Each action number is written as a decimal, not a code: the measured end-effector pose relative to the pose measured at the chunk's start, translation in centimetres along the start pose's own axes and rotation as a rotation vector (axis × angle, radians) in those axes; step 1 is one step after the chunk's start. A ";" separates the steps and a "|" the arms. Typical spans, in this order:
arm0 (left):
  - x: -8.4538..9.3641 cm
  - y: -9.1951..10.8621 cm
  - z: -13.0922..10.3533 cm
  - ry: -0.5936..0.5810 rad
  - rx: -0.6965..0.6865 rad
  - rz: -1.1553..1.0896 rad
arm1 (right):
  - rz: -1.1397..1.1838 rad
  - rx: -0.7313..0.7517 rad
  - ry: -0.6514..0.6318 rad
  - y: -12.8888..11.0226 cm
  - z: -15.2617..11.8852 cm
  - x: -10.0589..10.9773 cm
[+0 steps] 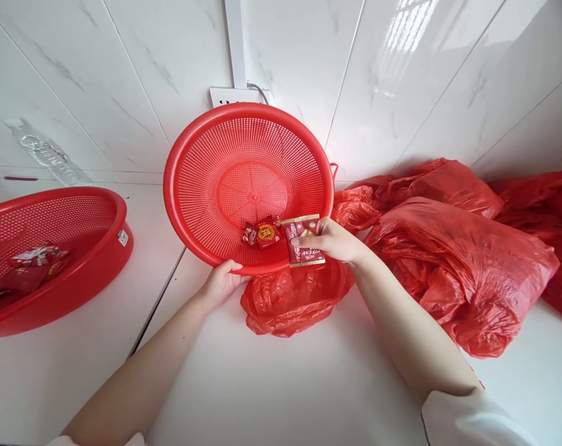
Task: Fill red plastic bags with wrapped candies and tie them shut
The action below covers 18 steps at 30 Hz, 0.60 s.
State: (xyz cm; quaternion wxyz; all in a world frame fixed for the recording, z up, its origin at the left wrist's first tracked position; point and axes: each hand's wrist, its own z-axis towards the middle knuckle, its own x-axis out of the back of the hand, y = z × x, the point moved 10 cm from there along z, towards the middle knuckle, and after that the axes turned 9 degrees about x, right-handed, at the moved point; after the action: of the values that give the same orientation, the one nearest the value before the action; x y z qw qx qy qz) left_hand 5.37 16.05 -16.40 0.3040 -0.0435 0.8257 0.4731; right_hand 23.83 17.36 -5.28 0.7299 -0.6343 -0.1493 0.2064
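A round red plastic basket (207, 186) with a perforated wall is tilted up toward me in the middle. My left hand (223, 284) grips its near rim, the thumb on top and the other fingers partly hidden beneath. Between the thumb and fingers of my right hand (334, 241) is a flat dark-red snack packet (304, 255) with gold edges, held over the basket's near right rim. Low inside the basket lie a few small red wrapped packets (265, 234). Under the rim a thin red plastic bag (290, 303) rests on the table.
At left stands a second red basket (95, 263) with wrapped packets in it. Several filled red plastic bags (466, 260) lie at right. A clear plastic bottle (49, 152) leans against the tiled wall, and a power strip (232, 96) is behind the middle basket.
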 end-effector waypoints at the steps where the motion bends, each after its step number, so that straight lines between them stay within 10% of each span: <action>1: 0.0 0.0 0.0 0.000 -0.001 0.004 | -0.023 0.001 0.009 -0.1 0.0 0.2; 11: -0.4 0.2 -0.1 -0.010 -0.012 0.016 | 0.041 -0.032 0.051 0.7 0.3 0.3; 18: -0.6 0.3 -0.2 -0.007 -0.014 0.012 | -0.506 -0.072 -0.227 -0.4 -1.4 -0.2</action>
State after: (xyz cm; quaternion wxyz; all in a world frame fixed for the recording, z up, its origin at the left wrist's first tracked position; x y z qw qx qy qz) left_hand 5.62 15.92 -15.72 0.3037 -0.0392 0.8215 0.4810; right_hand 24.36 15.96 -5.14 0.7138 -0.5752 -0.3910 0.0822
